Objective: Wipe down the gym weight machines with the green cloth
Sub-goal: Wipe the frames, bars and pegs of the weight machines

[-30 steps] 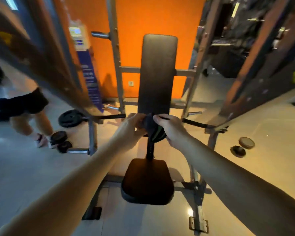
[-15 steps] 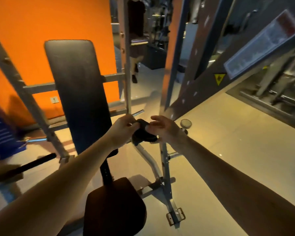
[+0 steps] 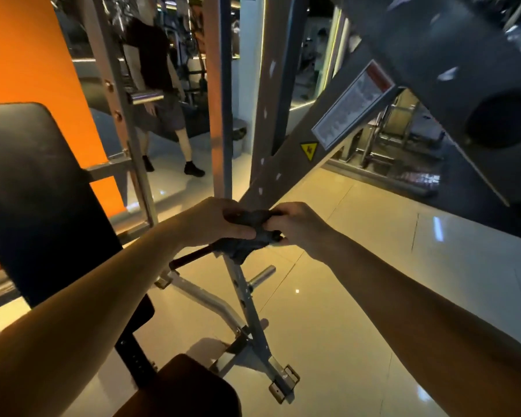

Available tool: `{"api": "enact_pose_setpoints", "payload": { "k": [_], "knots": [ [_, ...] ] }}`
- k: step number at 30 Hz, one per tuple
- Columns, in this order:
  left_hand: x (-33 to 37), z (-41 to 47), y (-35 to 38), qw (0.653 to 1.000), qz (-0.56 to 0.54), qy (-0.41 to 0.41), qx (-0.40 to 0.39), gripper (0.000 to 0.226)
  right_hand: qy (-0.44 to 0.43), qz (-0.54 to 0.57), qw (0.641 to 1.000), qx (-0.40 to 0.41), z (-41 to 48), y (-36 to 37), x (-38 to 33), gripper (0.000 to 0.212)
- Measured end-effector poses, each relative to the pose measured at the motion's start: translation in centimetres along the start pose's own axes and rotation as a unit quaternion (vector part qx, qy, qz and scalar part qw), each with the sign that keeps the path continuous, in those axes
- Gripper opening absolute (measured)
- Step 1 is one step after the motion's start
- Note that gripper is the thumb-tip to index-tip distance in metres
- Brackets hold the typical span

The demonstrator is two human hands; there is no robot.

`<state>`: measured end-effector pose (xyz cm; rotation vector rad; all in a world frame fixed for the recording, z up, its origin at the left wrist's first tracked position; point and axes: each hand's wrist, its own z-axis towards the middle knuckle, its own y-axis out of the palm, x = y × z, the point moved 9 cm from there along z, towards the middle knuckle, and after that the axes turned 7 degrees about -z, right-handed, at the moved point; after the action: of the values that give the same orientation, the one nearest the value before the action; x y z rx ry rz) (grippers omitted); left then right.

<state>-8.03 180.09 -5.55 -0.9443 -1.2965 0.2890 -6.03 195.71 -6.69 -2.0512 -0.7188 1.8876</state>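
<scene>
**Both hands bunch the cloth at the centre of the frame**

The left hand (image 3: 214, 221) and the right hand (image 3: 298, 227) meet in the middle of the picture with the cloth (image 3: 247, 236) crumpled between them. The left hand's fingers curl over the cloth's left side. The right hand pinches its right end between thumb and bent fingers. The cloth looks dark in this dim light, and a fold of it hangs down over the top of a grey metal post (image 3: 244, 296). Whether it touches the post cannot be told.

A short steel peg (image 3: 262, 276) sticks out just right of the post. The black backrest (image 3: 42, 191) fills the left side, and the seat pad (image 3: 187, 389) sits at the bottom edge. An orange wall (image 3: 21, 55) takes the upper left. A slanted beam (image 3: 298, 152) with a yellow warning sticker (image 3: 309, 151) crosses the upper right. Another person (image 3: 157, 85) stands at upper centre on the glossy pale floor (image 3: 358, 296).
</scene>
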Motion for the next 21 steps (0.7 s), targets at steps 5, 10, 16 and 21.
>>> {"api": "enact_pose_setpoints", "payload": {
  "k": [5,10,16,21],
  "knots": [
    [3.1,-1.3,0.2,0.998,-0.048,-0.017,-0.026,0.026,-0.032,-0.042,0.997,0.057,-1.9,-3.2,-2.8,0.019],
    [5.4,-4.0,0.3,0.962,-0.271,-0.02,0.021,0.036,-0.084,-0.01,0.991,0.1,-3.9,-5.2,-4.6,0.017],
    [4.7,-7.6,0.2,0.959,-0.235,-0.048,0.153,0.028,-0.093,0.006,0.993,0.066,-5.3,-3.7,-4.4,0.034],
    [3.0,-8.4,0.7,0.975,-0.155,-0.078,0.143,0.016,-0.09,-0.027,0.995,0.034,-5.1,-1.5,-3.3,0.037]
  ]
}}
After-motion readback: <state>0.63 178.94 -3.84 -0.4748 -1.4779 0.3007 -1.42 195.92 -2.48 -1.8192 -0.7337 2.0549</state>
